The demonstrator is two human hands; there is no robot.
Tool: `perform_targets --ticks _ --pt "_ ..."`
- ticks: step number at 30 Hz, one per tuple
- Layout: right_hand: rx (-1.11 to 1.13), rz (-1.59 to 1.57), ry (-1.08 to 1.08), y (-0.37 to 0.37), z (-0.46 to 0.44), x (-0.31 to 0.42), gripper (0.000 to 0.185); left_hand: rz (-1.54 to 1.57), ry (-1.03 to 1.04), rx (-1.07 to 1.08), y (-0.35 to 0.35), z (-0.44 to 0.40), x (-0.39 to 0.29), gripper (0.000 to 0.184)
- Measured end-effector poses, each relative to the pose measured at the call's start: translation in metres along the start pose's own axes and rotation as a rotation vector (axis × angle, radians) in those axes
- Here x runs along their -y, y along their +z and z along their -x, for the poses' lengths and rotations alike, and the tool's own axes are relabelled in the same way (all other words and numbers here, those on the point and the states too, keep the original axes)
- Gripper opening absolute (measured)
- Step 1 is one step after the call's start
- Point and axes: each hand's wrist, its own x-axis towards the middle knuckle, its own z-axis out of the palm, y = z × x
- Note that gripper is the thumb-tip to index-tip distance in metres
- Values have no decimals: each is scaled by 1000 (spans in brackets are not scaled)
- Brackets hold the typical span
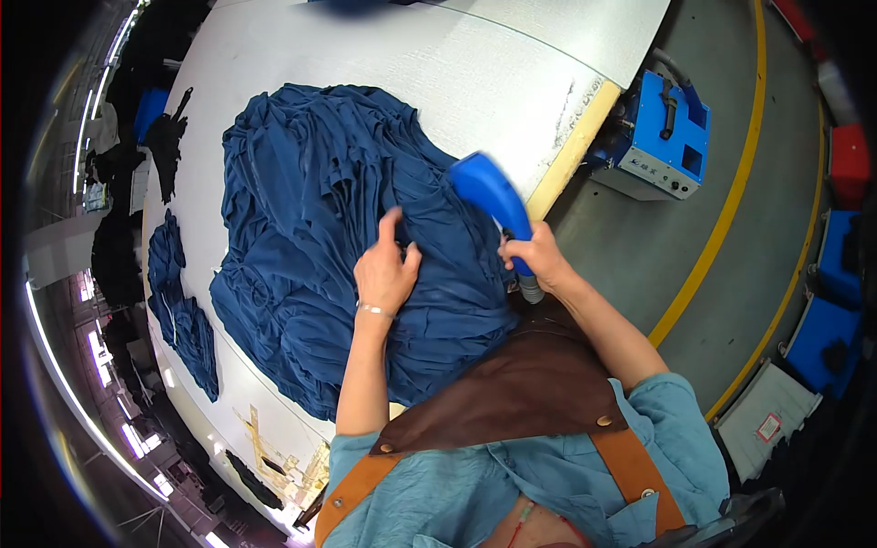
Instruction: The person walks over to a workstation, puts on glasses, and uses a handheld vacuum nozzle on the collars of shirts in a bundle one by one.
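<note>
A large heap of dark blue fabric (301, 192), gathered in many folds, lies on the white table. My left hand (384, 271) rests on or just over its middle, index finger stretched out and thumb apart, with nothing visible in it. The other fingers are partly curled. My right hand (537, 256) is wrapped around the handle of a blue gun-shaped handheld tool (489, 187) with a grey ribbed fitting at its lower end. The tool's wide head tilts left over the right edge of the heap.
The white table (493, 82) has a worn yellowish edge. On the floor to the right stands a blue machine (671, 128) with knobs and a hose. A smaller dark blue cloth (183, 310) lies at left. Blue bins (827, 338) line the far right, beyond yellow floor lines.
</note>
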Motion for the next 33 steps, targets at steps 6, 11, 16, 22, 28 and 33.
perform_targets --ticks 6,11,16,22,28,33 --pt "126 145 147 -17 -8 -17 10 25 129 122 27 -44 -10 12" --pt "89 68 61 -6 5 -15 11 258 63 226 1 -31 6 13" --pt "-17 21 75 -13 -1 -18 11 -201 -59 74 -3 -13 44 16" --pt "108 208 153 -14 -10 -15 10 -258 352 -476 20 -63 -4 12" --pt "-20 54 4 -7 2 -11 11 96 433 -106 27 -66 7 13" --pt "41 120 118 -9 3 -11 10 85 72 192 -23 -27 35 14"
